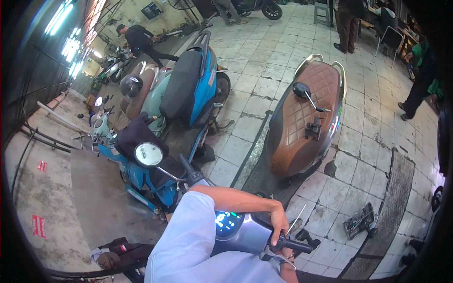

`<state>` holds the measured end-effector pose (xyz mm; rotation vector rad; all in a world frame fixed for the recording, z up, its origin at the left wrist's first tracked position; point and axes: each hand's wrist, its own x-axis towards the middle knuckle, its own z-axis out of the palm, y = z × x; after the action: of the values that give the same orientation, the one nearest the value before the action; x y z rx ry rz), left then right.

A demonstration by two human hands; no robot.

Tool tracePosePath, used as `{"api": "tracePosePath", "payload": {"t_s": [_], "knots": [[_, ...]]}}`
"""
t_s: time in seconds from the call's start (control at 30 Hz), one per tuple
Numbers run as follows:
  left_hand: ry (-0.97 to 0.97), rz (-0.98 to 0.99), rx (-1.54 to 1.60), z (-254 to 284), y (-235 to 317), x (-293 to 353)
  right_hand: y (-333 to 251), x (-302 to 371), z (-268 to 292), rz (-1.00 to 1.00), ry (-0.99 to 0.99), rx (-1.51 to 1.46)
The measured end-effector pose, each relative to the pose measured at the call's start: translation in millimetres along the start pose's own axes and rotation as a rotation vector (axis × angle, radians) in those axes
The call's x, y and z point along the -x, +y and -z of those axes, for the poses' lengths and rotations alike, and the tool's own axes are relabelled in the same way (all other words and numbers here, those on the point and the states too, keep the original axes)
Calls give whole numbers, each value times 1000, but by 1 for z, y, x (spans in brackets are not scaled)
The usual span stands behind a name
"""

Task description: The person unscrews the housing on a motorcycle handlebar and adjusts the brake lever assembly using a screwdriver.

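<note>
I am leaning over the front of a scooter with a lit digital dashboard and a grey handlebar cover. My left forearm crosses above the dashboard. My left hand is closed around the inner end of the right handlebar, at the switch housing. Below that bar, close to the brake lever, is my right hand; its fingers are mostly hidden. On the brown quilted seat lie a loose mirror with its stem and a small black bracket.
A round mirror stands on the scooter's left side. Left of it are a blue scooter and a pale green one. A dark frame-like part lies on the tiles beside a metal floor strip. Several people are farther off.
</note>
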<state>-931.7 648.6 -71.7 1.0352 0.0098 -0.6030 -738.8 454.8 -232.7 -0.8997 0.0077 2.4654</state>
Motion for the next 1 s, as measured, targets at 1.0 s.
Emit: {"api": "tracePosePath", "payload": {"t_s": [1.0], "knots": [[-79,-15,-38,21,-26,-13,43,47,-53,108,2,-117]]}}
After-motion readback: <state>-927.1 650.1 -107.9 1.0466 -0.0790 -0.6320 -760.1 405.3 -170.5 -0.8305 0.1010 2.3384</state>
